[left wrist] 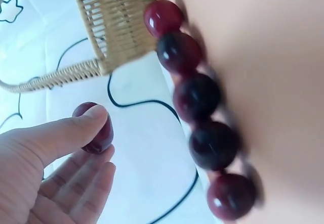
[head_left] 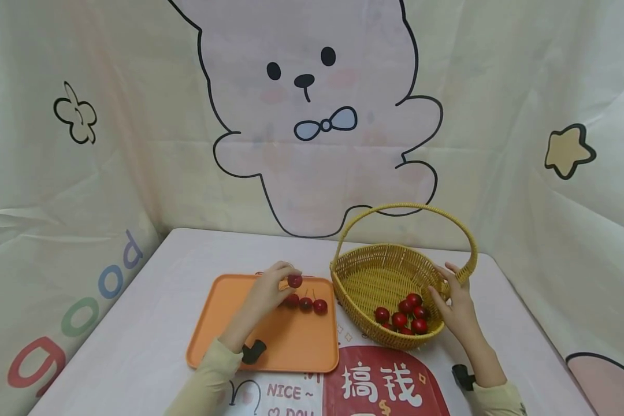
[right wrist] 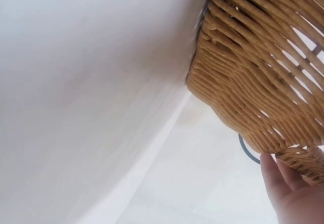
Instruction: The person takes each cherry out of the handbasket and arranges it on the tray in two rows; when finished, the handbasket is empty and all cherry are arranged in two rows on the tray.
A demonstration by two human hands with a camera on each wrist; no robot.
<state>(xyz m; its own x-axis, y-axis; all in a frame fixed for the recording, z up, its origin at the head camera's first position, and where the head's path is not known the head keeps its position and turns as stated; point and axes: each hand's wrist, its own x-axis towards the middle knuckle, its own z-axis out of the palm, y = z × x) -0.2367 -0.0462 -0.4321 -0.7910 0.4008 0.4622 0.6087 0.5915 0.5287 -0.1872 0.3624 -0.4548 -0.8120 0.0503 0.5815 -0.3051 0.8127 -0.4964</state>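
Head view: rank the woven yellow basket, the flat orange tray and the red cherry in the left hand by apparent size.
1. Woven yellow basket and flat orange tray: too alike to separate.
2. Red cherry, pinched by the left hand: plainly smallest.

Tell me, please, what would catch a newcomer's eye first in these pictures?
The left hand pinches a red cherry above the orange tray, where more cherries lie in a row. To the right, the right hand touches the wicker basket with cherries inside.
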